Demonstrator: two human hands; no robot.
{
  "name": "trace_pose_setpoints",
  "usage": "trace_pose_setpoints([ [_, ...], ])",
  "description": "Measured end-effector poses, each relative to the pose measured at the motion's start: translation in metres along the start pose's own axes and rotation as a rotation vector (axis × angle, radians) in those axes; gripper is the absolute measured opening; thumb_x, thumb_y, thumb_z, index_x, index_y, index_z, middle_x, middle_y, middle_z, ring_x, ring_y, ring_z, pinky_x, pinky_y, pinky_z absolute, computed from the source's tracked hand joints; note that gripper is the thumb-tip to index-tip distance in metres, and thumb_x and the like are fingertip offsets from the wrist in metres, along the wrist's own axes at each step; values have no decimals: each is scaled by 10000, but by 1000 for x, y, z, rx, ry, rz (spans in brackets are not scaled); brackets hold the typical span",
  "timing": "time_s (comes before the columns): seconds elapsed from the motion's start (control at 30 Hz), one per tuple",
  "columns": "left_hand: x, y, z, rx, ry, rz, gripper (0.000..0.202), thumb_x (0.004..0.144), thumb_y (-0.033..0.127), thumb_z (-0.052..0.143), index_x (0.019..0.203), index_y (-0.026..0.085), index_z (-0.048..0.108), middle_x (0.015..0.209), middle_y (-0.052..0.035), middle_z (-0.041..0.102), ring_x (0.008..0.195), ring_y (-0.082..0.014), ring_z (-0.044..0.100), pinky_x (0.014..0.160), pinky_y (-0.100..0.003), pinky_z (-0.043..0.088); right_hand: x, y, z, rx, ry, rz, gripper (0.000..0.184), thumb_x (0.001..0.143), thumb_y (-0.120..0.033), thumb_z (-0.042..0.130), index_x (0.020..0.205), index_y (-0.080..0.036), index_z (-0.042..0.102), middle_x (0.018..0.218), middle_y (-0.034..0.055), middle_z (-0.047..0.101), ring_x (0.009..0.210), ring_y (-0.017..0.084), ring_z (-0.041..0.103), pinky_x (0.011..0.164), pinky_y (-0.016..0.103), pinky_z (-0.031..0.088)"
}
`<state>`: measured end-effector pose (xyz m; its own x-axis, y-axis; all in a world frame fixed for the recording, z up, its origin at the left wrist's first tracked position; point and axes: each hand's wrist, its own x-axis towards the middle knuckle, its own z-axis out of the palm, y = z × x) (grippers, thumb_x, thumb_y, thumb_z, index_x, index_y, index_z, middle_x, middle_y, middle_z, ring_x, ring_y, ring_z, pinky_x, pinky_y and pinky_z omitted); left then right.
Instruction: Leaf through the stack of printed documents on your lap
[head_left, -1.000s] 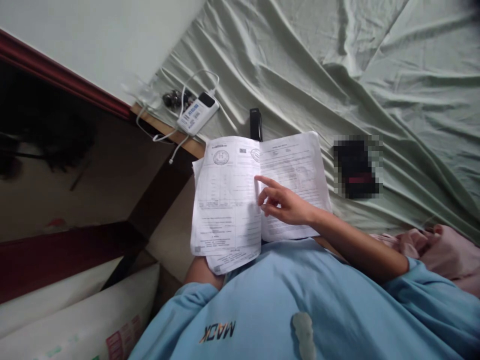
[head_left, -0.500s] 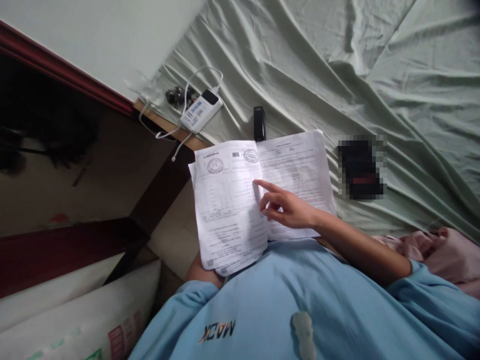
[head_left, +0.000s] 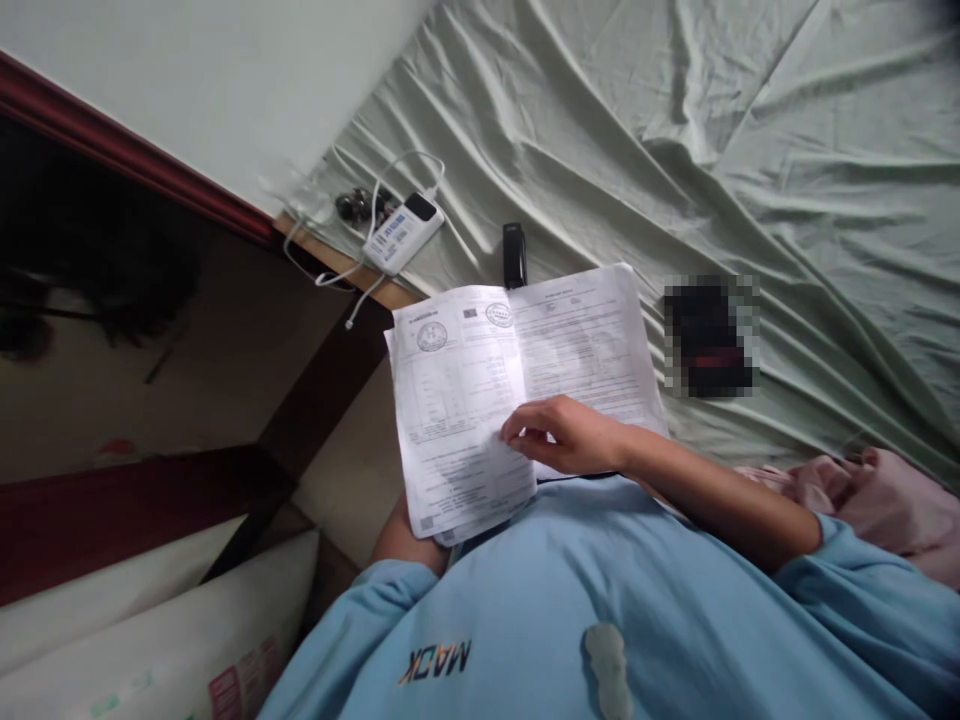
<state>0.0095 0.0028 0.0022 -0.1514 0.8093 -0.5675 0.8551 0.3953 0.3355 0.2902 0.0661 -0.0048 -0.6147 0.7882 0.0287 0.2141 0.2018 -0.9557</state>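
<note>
A stack of printed papers (head_left: 465,400) with round stamps lies spread open in front of my chest, over the edge of the bed. My right hand (head_left: 570,440) rests on the papers near the middle fold. Its fingers are curled and pinch a page at its lower edge. My left forearm (head_left: 401,535) comes up beneath the left sheets. The left hand itself is hidden behind the papers.
A wrinkled pale green bedsheet (head_left: 675,150) covers the bed. On it lie a white power bank (head_left: 401,230) with cables, a small black object (head_left: 514,255), a blurred dark item (head_left: 709,335) and pink cloth (head_left: 885,510). White sacks (head_left: 187,640) lie on the floor at the left.
My right hand slid down the page toward me, and its pointing index finger curled in to pinch the sheet. The papers shifted slightly.
</note>
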Motion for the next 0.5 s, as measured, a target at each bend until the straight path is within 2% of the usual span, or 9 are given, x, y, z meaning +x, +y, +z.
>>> trace_pose_setpoints([
  [0.13, 1, 6, -1, -142, -17, -31, 361, 651, 144, 723, 1010, 148, 689, 1179, -99, 717, 1150, -273, 661, 978, -311, 542, -8, 1, 4, -152, 88, 75, 156, 978, -199, 513, 968, -177, 667, 898, 48, 702, 755, 150, 606, 687, 272, 434],
  [0.27, 1, 6, -2, -172, -46, 0, 372, 691, 151, 694, 1062, 146, 669, 1224, -107, 704, 1207, -287, 631, 1034, -356, 510, -34, 7, -5, -305, 351, 249, 194, 987, -239, 491, 932, -179, 668, 893, 59, 685, 713, 148, 594, 670, 273, 427],
  [0.37, 1, 3, -2, -160, -56, 3, 429, 650, 120, 685, 1077, 166, 670, 1234, -107, 699, 1245, -302, 612, 1058, -375, 495, -65, 13, -17, -441, 555, 376, 232, 993, -286, 478, 959, -187, 685, 904, 75, 700, 709, 165, 611, 695, 291, 451],
  [0.43, 1, 2, -2, -160, -43, -2, 483, 612, 102, 693, 1088, 178, 671, 1227, -104, 701, 1245, -312, 614, 1054, -377, 503, -87, 18, -25, -500, 665, 489, 268, 989, -315, 477, 1059, -181, 698, 913, 87, 716, 727, 185, 636, 719, 309, 469],
  [0.5, 1, 3, -1, -165, -17, -11, 527, 595, 105, 712, 1115, 178, 668, 1199, -108, 707, 1235, -322, 622, 1053, -378, 509, -105, 22, -30, -558, 716, 642, 368, 973, -345, 485, 1226, -154, 672, 844, 83, 716, 692, 210, 641, 690, 330, 466],
])
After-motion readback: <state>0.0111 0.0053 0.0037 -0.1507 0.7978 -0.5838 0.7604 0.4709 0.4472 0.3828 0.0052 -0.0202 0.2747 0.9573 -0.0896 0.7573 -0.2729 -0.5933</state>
